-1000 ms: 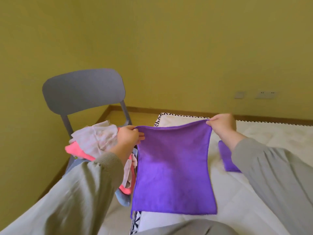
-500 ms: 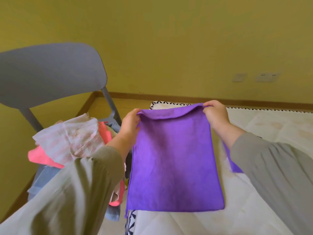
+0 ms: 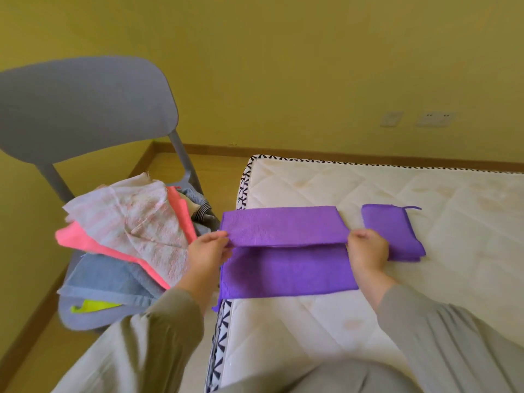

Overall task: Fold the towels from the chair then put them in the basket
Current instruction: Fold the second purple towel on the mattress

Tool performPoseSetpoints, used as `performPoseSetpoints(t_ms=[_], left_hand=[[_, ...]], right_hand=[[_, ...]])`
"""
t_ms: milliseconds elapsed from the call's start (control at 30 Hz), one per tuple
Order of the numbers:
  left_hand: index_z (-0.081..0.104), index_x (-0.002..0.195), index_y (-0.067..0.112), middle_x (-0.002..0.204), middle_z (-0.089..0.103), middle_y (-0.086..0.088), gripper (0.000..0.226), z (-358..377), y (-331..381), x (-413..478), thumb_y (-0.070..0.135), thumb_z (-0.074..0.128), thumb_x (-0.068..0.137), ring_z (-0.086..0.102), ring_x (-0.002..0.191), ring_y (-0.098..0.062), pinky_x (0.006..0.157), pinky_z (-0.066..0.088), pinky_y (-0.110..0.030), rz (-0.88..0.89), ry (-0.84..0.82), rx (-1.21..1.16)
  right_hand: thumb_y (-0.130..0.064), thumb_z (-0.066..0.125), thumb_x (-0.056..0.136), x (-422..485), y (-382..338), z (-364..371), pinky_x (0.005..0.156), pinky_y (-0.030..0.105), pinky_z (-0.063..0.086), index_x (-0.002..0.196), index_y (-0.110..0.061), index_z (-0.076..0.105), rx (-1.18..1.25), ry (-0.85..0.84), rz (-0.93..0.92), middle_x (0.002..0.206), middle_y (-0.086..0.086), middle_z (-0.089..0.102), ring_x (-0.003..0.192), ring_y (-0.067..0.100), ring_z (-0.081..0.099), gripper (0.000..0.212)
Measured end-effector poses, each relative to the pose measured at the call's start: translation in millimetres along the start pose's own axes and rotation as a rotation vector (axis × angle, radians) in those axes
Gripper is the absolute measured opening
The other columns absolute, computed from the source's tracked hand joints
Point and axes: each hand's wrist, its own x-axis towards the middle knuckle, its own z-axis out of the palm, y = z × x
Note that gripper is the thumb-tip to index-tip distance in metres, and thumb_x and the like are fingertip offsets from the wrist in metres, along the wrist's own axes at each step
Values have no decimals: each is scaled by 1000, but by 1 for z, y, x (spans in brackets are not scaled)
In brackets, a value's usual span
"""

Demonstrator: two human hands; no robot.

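both hands are pinching the purple towel [image 3: 286, 268] lying on the mattress [image 3: 425, 199]: left hand [image 3: 208, 251], right hand [image 3: 367, 248]. a folded purple towel [image 3: 394, 231] is lying just beside; the chair [image 3: 85, 109] is holding unfolded towels [image 3: 127, 231].

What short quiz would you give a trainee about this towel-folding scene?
1. True or false: the left hand and the right hand both pinch the half-folded purple towel.
2. Where does the small folded purple towel lie? A: on the floor. B: on the mattress, beside the right hand. C: in a basket.
3. On the chair, what colour is the towel directly under the pale patterned cloth?
Key: 1 true; 2 B; 3 pink towel.
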Motion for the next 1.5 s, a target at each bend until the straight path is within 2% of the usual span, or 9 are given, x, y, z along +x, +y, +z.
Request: performPoseSetpoints(t_ms=[167, 467, 667, 867, 1100, 1267, 1367, 1433, 1500], left_hand=[[60, 76, 11, 72, 57, -10, 34, -7, -40, -20, -12, 39, 89, 60, 50, -19, 41, 51, -19, -102, -22, 135], [62, 72, 10, 65, 57, -11, 38, -16, -60, -33, -12, 33, 83, 54, 49, -18, 40, 47, -20, 42, 39, 324], [63, 73, 20, 71, 63, -16, 36, -28, -64, -32, -8, 41, 76, 60, 67, -30, 73, 55, -46, 118, 22, 609], [66, 78, 25, 74, 61, 10, 30, -29, -64, -38, -1, 50, 76, 61, 81, -24, 71, 50, -32, 287, 36, 766], [71, 85, 10, 97, 63, -8, 23, -30, -75, -41, -2, 56, 73, 54, 98, -32, 79, 42, -35, 486, 106, 1000], [64, 116, 7, 137, 47, -23, 46, -15, -80, -38, -1, 63, 70, 40, 128, -43, 102, 34, -53, 782, 49, 1260], [28, 148, 21, 159, 11, -7, 53, -1, -88, -31, 25, 39, 96, 3, 147, -29, 115, 7, -50, 730, -199, 1571], [27, 148, 23, 158, 16, -4, 49, 6, -93, -24, 33, 30, 99, 6, 146, -26, 115, 6, -49, 710, -264, 1650], [46, 134, 21, 144, 40, -4, 40, 14, -87, -17, 31, 34, 97, 27, 137, -26, 114, 14, -47, 766, -210, 1577]], right_hand=[[8, 50, 78, -31, 30, 1, 73, 26, 40, 90, -2, 70, 41, 28, 112, 97, 20, 68, 92, 34, 62, 25], [9, 50, 76, -37, 39, -11, 68, 25, 36, 87, -5, 68, -34, 9, 43, 92, 18, 67, 81, 31, 58, 25], [5, 52, 78, -37, 51, -11, 73, 27, 39, 95, -6, 67, -291, -190, 80, 100, 15, 68, 93, 33, 62, 25], [2, 54, 75, -37, 47, -13, 68, 26, 38, 87, -10, 67, -294, -139, 82, 92, 14, 69, 74, 26, 53, 21], [-3, 53, 76, -43, 45, -19, 75, 34, 49, 79, -6, 65, -578, -271, 60, 97, 22, 65, 89, 37, 61, 12], [-11, 58, 81, -48, 37, -12, 101, 37, 30, 117, -12, 60, -652, -203, -299, 133, 13, 43, 123, 32, 38, 37], [-24, 47, 92, -59, 37, 2, 112, 36, 19, 141, -15, 38, -802, -468, -485, 153, 10, 23, 139, 27, 23, 50], [-33, 40, 95, -60, 44, 10, 115, 39, 14, 146, -20, 27, -976, -601, -526, 157, 4, 19, 142, 22, 19, 54], [-34, 41, 93, -56, 42, 15, 111, 39, 21, 138, -19, 41, -994, -511, -546, 146, 5, 38, 133, 24, 32, 48]])
